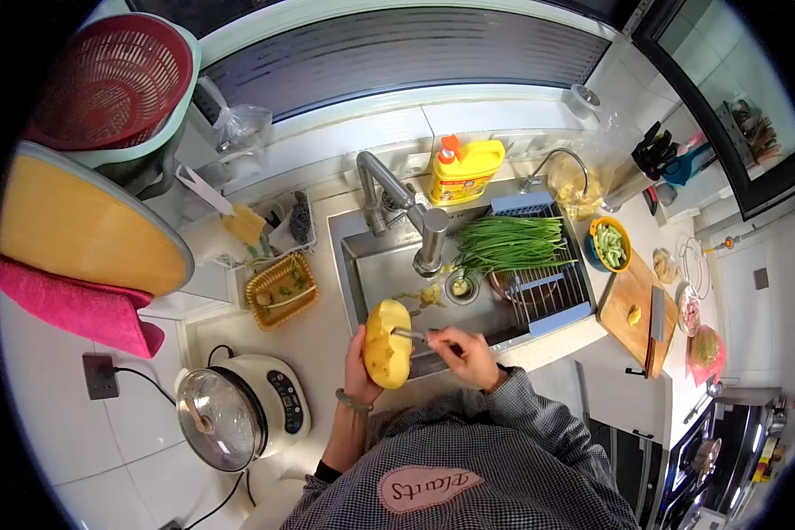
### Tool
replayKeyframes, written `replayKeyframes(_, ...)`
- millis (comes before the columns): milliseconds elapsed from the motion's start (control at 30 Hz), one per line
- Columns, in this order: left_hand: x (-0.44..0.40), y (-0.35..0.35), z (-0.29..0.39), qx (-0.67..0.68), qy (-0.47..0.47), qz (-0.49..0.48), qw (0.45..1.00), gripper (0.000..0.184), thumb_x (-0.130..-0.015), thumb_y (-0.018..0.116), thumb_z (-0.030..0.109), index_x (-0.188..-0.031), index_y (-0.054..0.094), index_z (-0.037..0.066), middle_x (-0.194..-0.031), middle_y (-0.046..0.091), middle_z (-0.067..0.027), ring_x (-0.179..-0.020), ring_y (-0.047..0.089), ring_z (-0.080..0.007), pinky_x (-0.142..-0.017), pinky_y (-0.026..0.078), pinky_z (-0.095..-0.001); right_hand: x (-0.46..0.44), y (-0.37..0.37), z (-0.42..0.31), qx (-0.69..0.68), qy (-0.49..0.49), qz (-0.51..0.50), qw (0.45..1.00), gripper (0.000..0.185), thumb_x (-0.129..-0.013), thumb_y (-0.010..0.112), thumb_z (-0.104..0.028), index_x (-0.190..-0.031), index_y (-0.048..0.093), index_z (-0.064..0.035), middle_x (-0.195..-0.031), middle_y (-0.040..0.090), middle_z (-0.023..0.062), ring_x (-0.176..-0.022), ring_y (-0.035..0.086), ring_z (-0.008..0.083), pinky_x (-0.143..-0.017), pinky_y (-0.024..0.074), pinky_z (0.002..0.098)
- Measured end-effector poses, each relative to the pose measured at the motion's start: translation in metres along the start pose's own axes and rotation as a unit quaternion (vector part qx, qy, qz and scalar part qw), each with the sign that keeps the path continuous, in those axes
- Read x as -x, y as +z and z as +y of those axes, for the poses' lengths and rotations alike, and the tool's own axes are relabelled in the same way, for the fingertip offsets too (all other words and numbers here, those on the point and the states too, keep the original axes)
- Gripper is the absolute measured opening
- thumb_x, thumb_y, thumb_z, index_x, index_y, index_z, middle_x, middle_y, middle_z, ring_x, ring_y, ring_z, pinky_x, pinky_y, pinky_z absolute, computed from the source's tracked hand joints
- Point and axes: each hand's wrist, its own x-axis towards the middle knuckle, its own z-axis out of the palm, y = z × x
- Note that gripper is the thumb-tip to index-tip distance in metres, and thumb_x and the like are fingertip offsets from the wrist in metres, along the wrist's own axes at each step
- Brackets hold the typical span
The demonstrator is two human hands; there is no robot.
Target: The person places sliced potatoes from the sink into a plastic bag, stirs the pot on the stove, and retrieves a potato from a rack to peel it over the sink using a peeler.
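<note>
My left hand [357,369] is closed around a large, mostly peeled potato [387,344] with a few brown patches near its lower end. In my right hand [468,357] is a peeler [412,335], its head touching the potato's right side. Both are over the front edge of the steel sink [375,274]. Bits of peel [430,294] lie on the sink floor beside the drain [461,287]. The faucet [428,238] hangs above the basin. A bunch of green chives [514,243] rests on the black drying rack [561,287] at the sink's right.
A wooden cutting board [623,296] with a knife [657,314] lies right of the sink, near a bowl of cut greens [609,245]. A yellow detergent bottle [466,172] stands behind the faucet. To the left are a yellow basket [283,291] and an electric cooker [283,402].
</note>
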Motion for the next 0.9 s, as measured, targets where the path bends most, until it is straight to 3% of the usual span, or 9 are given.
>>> replayKeyframes(100, 0.0, 0.012, 0.0, -0.008, -0.001, 0.017, 1.0, 0.06, -0.098, 0.033, 0.052, -0.132, 0.046, 0.004, -0.116, 0.061, -0.0171, -0.095, 0.065, -0.0313, -0.077, 0.055, -0.0449, 0.013, 0.0, -0.019, 0.005, 0.02, -0.048, 0.999, 0.015, -0.086, 0.065, -0.008, -0.101, 0.065, -0.0056, -0.083, 0.067, 0.0096, -0.06, 0.064, 0.0238, -0.052, 0.0482, 0.0306)
replayKeyframes(167, 0.0, 0.02, 0.003, 0.015, -0.008, 0.038, 0.999, 0.059, -0.098, 0.035, 0.052, -0.128, 0.05, 0.003, -0.109, 0.065, -0.0141, -0.09, 0.067, -0.0279, -0.077, 0.056, -0.0419, 0.016, 0.005, -0.028, 0.026, -0.087, -0.08, 0.993, 0.012, -0.083, 0.065, 0.0, -0.095, 0.064, -0.0016, -0.093, 0.071, 0.0097, -0.069, 0.068, 0.0194, -0.061, 0.0544, 0.0289)
replayKeyframes(200, 0.0, 0.02, 0.003, 0.024, -0.026, 0.016, 0.999, 0.058, -0.098, 0.035, 0.051, -0.127, 0.05, 0.003, -0.108, 0.065, -0.0145, -0.089, 0.067, -0.028, -0.077, 0.055, -0.0414, 0.016, 0.006, -0.034, 0.071, -0.15, -0.088, 0.982, 0.015, -0.08, 0.065, -0.002, -0.094, 0.065, -0.0041, -0.091, 0.07, 0.0087, -0.067, 0.068, 0.0228, -0.059, 0.0547, 0.0314)
replayKeyframes(367, -0.003, 0.021, 0.0, 0.016, -0.022, -0.007, 1.0, 0.057, -0.098, 0.036, 0.05, -0.125, 0.051, 0.002, -0.106, 0.065, -0.0154, -0.088, 0.067, -0.0284, -0.078, 0.055, -0.041, 0.017, 0.008, -0.04, 0.168, -0.178, -0.078, 0.966, 0.017, -0.079, 0.063, -0.005, -0.095, 0.066, -0.006, -0.088, 0.068, 0.0077, -0.067, 0.067, 0.0245, -0.057, 0.0544, 0.0333)
replayKeyframes(467, -0.001, 0.021, 0.0, 0.004, -0.002, 0.04, 0.999, 0.058, -0.098, 0.036, 0.051, -0.124, 0.052, 0.002, -0.105, 0.066, -0.0155, -0.088, 0.067, -0.028, -0.076, 0.055, -0.0406, 0.014, 0.011, -0.034, 0.169, -0.185, -0.073, 0.965, 0.028, -0.082, 0.061, -0.009, -0.11, 0.064, -0.0107, -0.093, 0.069, 0.0061, -0.067, 0.067, 0.0237, -0.055, 0.0534, 0.0339)
replayKeyframes(567, 0.001, 0.019, 0.004, -0.022, 0.005, 0.012, 1.0, 0.06, -0.098, 0.034, 0.05, -0.128, 0.049, 0.0, -0.112, 0.064, -0.0179, -0.095, 0.066, -0.0306, -0.082, 0.054, -0.0419, 0.007, 0.013, -0.032, 0.131, -0.154, -0.073, 0.977, 0.029, -0.081, 0.061, -0.006, -0.109, 0.063, -0.0113, -0.091, 0.068, 0.007, -0.064, 0.066, 0.0254, -0.054, 0.0526, 0.0346)
replayKeyframes(633, 0.009, 0.026, 0.006, -0.015, -0.023, 0.012, 1.0, 0.057, -0.099, 0.034, 0.049, -0.124, 0.051, 0.001, -0.105, 0.066, -0.0154, -0.089, 0.067, -0.0277, -0.071, 0.057, -0.0393, -0.002, 0.016, -0.018, 0.155, -0.117, 0.004, 0.981, 0.026, -0.079, 0.062, -0.005, -0.104, 0.064, -0.0119, -0.091, 0.068, 0.0086, -0.062, 0.065, 0.0271, -0.053, 0.0519, 0.0356)
replayKeyframes(767, 0.019, 0.035, -0.006, -0.013, -0.063, -0.008, 0.998, 0.058, -0.099, 0.032, 0.048, -0.129, 0.049, 0.002, -0.111, 0.064, -0.0159, -0.091, 0.067, -0.03, -0.073, 0.058, -0.0397, -0.025, -0.003, 0.012, 0.228, -0.005, 0.012, 0.973, 0.018, -0.082, 0.06, -0.005, -0.099, 0.062, -0.0108, -0.085, 0.066, 0.0143, -0.063, 0.064, 0.0324, -0.053, 0.0508, 0.0398)
replayKeyframes(900, 0.018, 0.043, -0.004, 0.007, -0.059, -0.003, 0.998, 0.06, -0.098, 0.033, 0.051, -0.131, 0.048, 0.003, -0.115, 0.062, -0.0147, -0.097, 0.065, -0.03, -0.075, 0.058, -0.0409, -0.009, -0.005, 0.052, 0.177, 0.108, 0.015, 0.978, 0.012, -0.086, 0.059, -0.006, -0.098, 0.062, -0.0069, -0.078, 0.066, 0.0155, -0.062, 0.065, 0.0298, -0.054, 0.0502, 0.0378)
